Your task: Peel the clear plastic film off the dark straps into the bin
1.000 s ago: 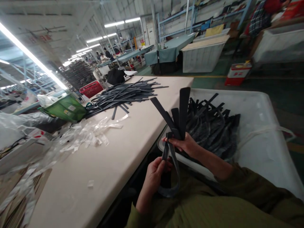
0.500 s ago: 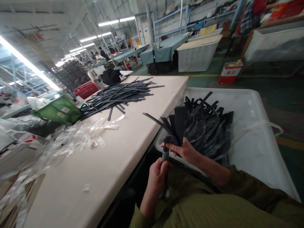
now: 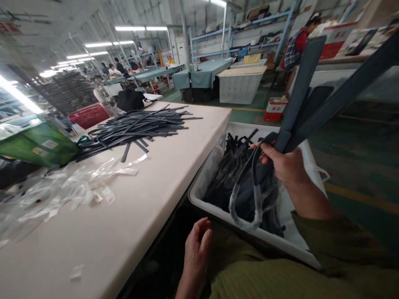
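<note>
My right hand (image 3: 288, 164) is closed round several dark grey strips (image 3: 301, 99), raised over the white bin. Their flat ends fan out to the upper right, and a looped part hangs down into the bin. Low in front of my body, my left hand (image 3: 198, 245) holds nothing, its fingers curled loosely and the thumb apart. More dark strips (image 3: 221, 178), some in clear plastic, lie in the white bin (image 3: 195, 195). A heap of loose grey strips (image 3: 134, 128) rests on the pale table (image 3: 149, 199).
Clear plastic scraps (image 3: 77, 187) and a green bag (image 3: 40, 143) are on the table's left. Behind stand a red basket (image 3: 89, 116), a black bag (image 3: 130, 99), a white crate (image 3: 238, 87) and a red-and-white box (image 3: 275, 109). A person (image 3: 294, 52) is at the upper right.
My right hand has lifted the strips up and to the right, away from my left hand. My left hand has let go of them and moved slightly down. The view has shifted right.
</note>
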Tool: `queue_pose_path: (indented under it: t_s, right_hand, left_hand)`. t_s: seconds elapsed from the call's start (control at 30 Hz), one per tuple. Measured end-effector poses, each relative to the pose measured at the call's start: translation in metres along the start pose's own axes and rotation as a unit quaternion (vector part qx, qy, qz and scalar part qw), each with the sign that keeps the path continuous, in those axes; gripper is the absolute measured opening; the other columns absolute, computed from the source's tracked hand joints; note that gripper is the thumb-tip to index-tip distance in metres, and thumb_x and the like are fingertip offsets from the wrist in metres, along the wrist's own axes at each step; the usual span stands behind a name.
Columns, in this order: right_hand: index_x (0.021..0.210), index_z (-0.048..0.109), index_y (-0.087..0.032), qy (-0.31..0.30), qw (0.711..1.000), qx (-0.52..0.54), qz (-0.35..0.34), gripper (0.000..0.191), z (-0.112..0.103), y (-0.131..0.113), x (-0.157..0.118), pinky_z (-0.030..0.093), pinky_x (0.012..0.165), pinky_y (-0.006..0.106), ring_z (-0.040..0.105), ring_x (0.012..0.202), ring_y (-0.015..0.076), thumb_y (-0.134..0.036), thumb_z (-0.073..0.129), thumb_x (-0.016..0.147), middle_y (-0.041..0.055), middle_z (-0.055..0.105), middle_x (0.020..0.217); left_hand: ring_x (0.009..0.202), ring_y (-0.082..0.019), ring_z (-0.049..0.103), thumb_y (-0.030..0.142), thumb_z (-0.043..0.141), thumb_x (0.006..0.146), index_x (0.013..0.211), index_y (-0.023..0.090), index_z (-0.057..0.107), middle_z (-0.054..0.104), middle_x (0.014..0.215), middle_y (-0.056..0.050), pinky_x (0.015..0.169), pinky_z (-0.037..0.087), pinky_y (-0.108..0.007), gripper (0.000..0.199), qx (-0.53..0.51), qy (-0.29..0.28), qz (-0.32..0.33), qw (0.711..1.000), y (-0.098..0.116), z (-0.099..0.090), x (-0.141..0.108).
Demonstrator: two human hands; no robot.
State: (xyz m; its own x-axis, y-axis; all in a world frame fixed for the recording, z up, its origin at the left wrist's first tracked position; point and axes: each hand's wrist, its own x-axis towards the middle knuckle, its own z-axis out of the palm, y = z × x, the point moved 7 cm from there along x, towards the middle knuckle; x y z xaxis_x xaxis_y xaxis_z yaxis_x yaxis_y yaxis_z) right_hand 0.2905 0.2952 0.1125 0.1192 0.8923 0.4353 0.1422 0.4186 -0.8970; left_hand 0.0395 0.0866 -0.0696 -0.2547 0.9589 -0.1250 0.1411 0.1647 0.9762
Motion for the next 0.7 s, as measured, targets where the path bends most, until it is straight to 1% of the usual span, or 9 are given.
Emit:
queue_pose_path:
  t_s: [0.1,0.2,0.27,0.37,0.4,0.47,0.53,0.6,0.7]
  right_hand:
    - [0.084,0.075,-0.012,0.063,0.997,-0.033,-0.022,0.018,-0.02,-0.003,0.034,0.044,0.047,0.019,0.053,0.047,0.0072,-0.03,0.072,0.08,0.0037,0.074,0.074]
    - [0.088,0.075,-0.013,0.115,0.992,-0.05,-0.014,0.015,-0.029,0.012,0.062,0.041,0.044,0.015,0.051,0.045,0.0048,-0.026,0.069,0.082,0.0005,0.073,0.073]
    - [0.092,0.075,-0.013,0.126,0.99,-0.052,0.023,0.016,-0.023,0.037,0.078,0.043,0.044,0.015,0.055,0.045,0.0062,-0.026,0.069,0.084,-0.002,0.07,0.064]
    - [0.086,0.071,-0.01,0.098,0.986,-0.057,0.118,0.013,-0.003,0.091,0.091,0.048,0.044,0.018,0.058,0.044,0.01,-0.023,0.073,0.084,-0.0044,0.061,0.052]
    - [0.084,0.069,-0.01,0.084,0.983,-0.062,0.15,0.012,0.003,0.11,0.091,0.049,0.044,0.019,0.059,0.044,0.0103,-0.021,0.074,0.085,-0.005,0.06,0.052]
    - [0.085,0.066,-0.011,0.057,0.975,-0.072,0.202,0.012,0.013,0.145,0.085,0.051,0.046,0.019,0.059,0.048,0.009,-0.021,0.071,0.09,-0.0051,0.061,0.06]
    - [0.091,0.065,-0.012,0.039,0.967,-0.075,0.239,0.012,0.018,0.172,0.072,0.052,0.048,0.019,0.06,0.053,0.008,-0.024,0.067,0.094,-0.004,0.064,0.071]
    - [0.096,0.064,-0.012,0.026,0.962,-0.068,0.265,0.014,0.02,0.19,0.054,0.053,0.051,0.02,0.061,0.058,0.0086,-0.026,0.064,0.096,-0.0023,0.065,0.079]
    - [0.103,0.063,-0.013,-0.007,0.957,-0.038,0.287,0.016,0.03,0.201,0.024,0.055,0.055,0.023,0.064,0.065,0.0107,-0.027,0.064,0.096,0.0005,0.066,0.087]
  left_hand:
    - [0.106,-0.026,0.066,0.052,0.06,0.086,0.12,0.021,0.064,0.072,0.112,-0.01,0.094,0.05,-0.038,0.047,-0.01,0.029,-0.032,0.999,-0.025,-0.011,-0.005]
    - [0.105,-0.026,0.067,0.057,0.062,0.083,0.118,0.021,0.066,0.073,0.11,-0.01,0.095,0.05,-0.037,0.051,-0.016,0.071,-0.044,0.996,-0.046,-0.021,-0.01]
    - [0.106,-0.026,0.067,0.059,0.062,0.082,0.119,0.02,0.065,0.073,0.11,-0.01,0.096,0.05,-0.036,0.054,-0.014,0.077,-0.054,0.995,-0.058,-0.024,-0.01]
    - [0.108,-0.026,0.067,0.061,0.064,0.079,0.119,0.019,0.065,0.073,0.112,-0.01,0.096,0.051,-0.035,0.058,-0.009,0.051,-0.072,0.996,-0.072,-0.024,-0.008]
    - [0.108,-0.027,0.067,0.062,0.064,0.078,0.118,0.019,0.066,0.073,0.111,-0.01,0.096,0.051,-0.035,0.059,-0.008,0.045,-0.075,0.996,-0.076,-0.024,-0.008]
    - [0.108,-0.027,0.067,0.062,0.063,0.078,0.115,0.019,0.066,0.073,0.11,-0.01,0.098,0.05,-0.036,0.057,-0.005,0.051,-0.073,0.996,-0.082,-0.025,-0.008]
    - [0.107,-0.027,0.067,0.061,0.062,0.079,0.114,0.019,0.066,0.074,0.109,-0.01,0.098,0.05,-0.037,0.055,-0.007,0.065,-0.071,0.995,-0.085,-0.025,-0.008]
    - [0.106,-0.028,0.068,0.062,0.063,0.077,0.113,0.019,0.067,0.074,0.108,-0.01,0.097,0.051,-0.037,0.056,-0.008,0.057,-0.079,0.995,-0.088,-0.022,-0.009]
    - [0.104,-0.028,0.069,0.064,0.065,0.074,0.111,0.019,0.067,0.075,0.105,-0.01,0.094,0.052,-0.036,0.058,-0.003,0.031,-0.092,0.995,-0.088,-0.015,-0.009]
